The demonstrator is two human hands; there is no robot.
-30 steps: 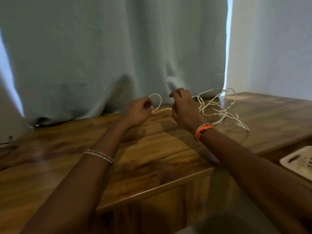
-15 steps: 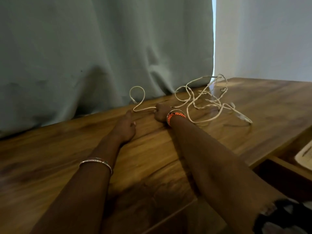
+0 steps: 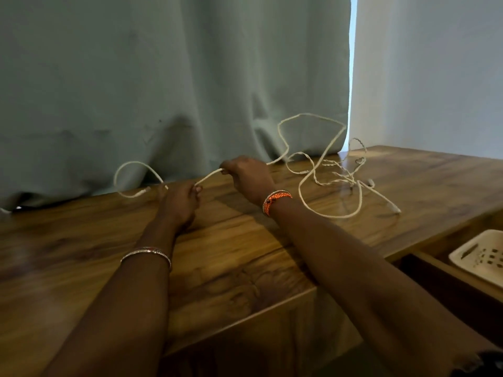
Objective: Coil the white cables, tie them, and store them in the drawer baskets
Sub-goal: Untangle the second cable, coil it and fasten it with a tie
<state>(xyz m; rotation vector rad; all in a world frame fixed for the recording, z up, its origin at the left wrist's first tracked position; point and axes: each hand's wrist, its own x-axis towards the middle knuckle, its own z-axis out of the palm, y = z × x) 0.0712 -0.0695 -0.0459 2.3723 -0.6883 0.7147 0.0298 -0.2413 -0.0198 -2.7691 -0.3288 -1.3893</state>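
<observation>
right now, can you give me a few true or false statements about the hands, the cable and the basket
1. Both hands grip the same white cable. True: the left hand and the right hand each hold it, with a short stretch running between them.
2. The cable is already coiled and tied. False: most of it lies in a loose tangle on the wooden desk, to the right of the hands.
3. A white basket sits in the open drawer at the right. True.
4. The basket already holds a cable. False: no cable shows in the part that is in view.
5. The orange bracelet is on the left wrist. False: it is on the right wrist.
</observation>
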